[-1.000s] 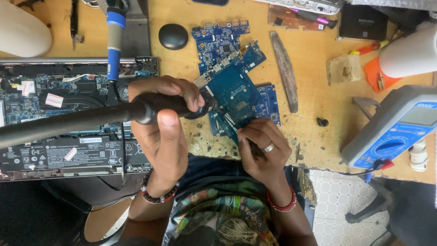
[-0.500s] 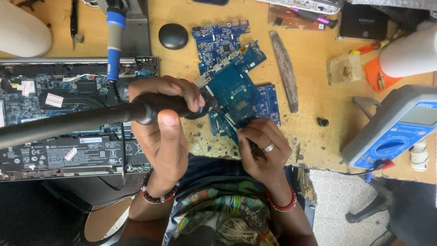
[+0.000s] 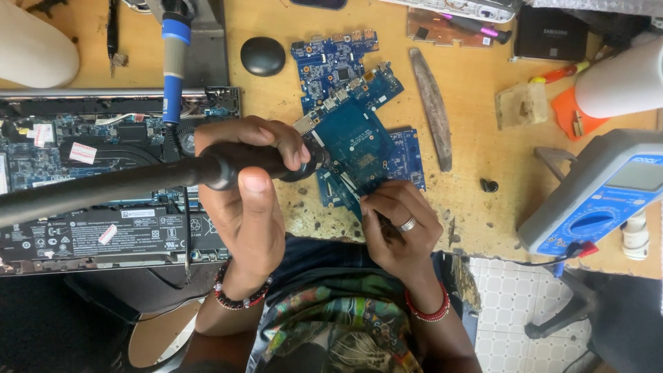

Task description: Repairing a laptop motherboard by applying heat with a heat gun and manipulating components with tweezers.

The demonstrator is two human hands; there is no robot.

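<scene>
while both wrists with red bead bracelets sit nearest the camera, the left hand (image 3: 252, 200) is clenched around a black hot-air wand handle (image 3: 255, 164), thumb on top, hose (image 3: 90, 193) running off left. nozzle tip sits at the left edge of the blue circuit board (image 3: 359, 148), just past the fingertips. right hand (image 3: 397, 224), ring on one finger, pinches the board's near edge, cannot tell if a tool is in it. board rests tilted on another blue board (image 3: 407, 155) on the wooden bench (image 3: 469, 200). open laptop chassis (image 3: 83, 186) lies left. multimeter (image 3: 601, 200) right. farther: third blue board (image 3: 331, 62), black round knob (image 3: 262, 55), blue-handled soldering iron (image 3: 174, 62).
</scene>
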